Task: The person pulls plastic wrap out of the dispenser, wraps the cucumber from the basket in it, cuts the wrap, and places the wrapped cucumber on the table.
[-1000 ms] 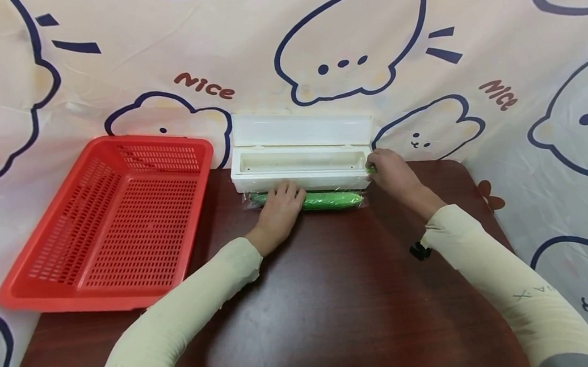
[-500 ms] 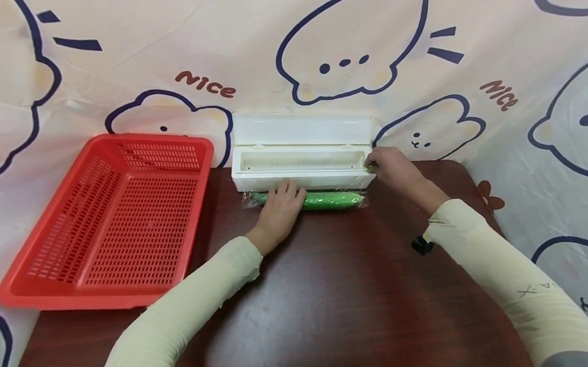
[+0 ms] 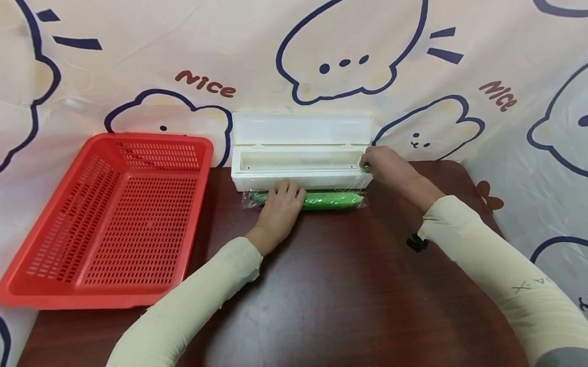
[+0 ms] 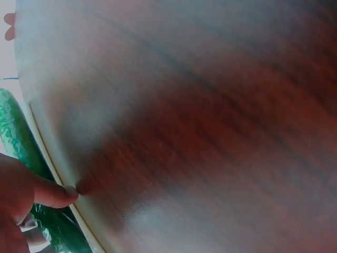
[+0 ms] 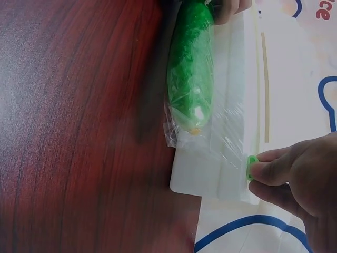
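Note:
A cucumber [image 3: 333, 200] in clear cling film lies on the table along the front of a white cling film dispenser [image 3: 299, 180]. My left hand [image 3: 281, 210] grips the cucumber left of its middle; in the left wrist view the thumb [image 4: 58, 195] lies on the near side and other fingers on the far side. At the dispenser's right end, my right hand [image 3: 387, 168] pinches a small green slider [image 5: 251, 167] on the front top edge. Film stretches between the cucumber and that edge in the right wrist view. The dispenser's lid [image 3: 302, 129] stands raised.
A red perforated plastic basket [image 3: 201, 213] stands at the left of the dark brown table [image 3: 323, 306]. Behind the dispenser hangs a cloth backdrop [image 3: 253, 38] with cartoon figures, which also covers both sides.
My right hand has shifted slightly left along the dispenser's front edge with the green slider. The left hand keeps its grip on the cucumber in the same place.

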The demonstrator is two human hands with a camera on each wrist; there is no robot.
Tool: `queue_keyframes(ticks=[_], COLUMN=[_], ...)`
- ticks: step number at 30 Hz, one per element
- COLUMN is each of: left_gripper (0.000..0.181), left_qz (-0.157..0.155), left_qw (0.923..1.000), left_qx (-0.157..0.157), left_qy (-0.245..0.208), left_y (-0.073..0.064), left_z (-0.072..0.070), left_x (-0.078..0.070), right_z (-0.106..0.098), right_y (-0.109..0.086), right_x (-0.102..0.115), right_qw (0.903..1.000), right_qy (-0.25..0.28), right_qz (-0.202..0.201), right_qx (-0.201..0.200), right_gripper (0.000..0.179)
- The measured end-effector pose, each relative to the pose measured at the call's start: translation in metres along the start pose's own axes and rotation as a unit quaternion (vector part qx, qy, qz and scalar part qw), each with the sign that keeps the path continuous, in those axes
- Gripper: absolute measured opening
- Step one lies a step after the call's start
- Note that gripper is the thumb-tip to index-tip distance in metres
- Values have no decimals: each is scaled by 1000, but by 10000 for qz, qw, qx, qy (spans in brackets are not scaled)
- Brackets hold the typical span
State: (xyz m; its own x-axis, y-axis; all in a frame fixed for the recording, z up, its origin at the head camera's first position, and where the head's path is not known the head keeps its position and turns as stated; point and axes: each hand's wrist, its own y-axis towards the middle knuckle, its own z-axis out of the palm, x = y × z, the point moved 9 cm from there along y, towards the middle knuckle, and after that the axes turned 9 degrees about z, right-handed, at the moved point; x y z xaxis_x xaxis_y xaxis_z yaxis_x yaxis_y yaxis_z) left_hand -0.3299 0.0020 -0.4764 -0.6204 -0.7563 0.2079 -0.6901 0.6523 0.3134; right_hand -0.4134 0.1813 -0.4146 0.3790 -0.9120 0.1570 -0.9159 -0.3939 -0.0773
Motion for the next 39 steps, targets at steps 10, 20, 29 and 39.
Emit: queue_keyframes(ticks=[10, 20, 29, 39], left_gripper=[16, 17, 19, 15], left_qz=[16, 18, 69, 56], left_qw=[10000, 10000, 10000, 9999], left_qx=[-94, -24, -22, -91], left_qy=[-14, -8, -63, -102], left_y=[0, 1, 2, 1], left_z=[-1, 1, 0, -1], left_x=[-1, -2, -3, -2], right_z=[1, 1, 5, 5], right_y=[2, 5, 13, 19], right_x=[7, 13, 32, 47], right_qw=[9998, 9996, 9992, 9983], right_qy=[78, 176, 43, -151], right_qz=[-158, -206, -382, -551], right_qx=[-37, 21, 93, 110], right_gripper=[21, 20, 17, 16])
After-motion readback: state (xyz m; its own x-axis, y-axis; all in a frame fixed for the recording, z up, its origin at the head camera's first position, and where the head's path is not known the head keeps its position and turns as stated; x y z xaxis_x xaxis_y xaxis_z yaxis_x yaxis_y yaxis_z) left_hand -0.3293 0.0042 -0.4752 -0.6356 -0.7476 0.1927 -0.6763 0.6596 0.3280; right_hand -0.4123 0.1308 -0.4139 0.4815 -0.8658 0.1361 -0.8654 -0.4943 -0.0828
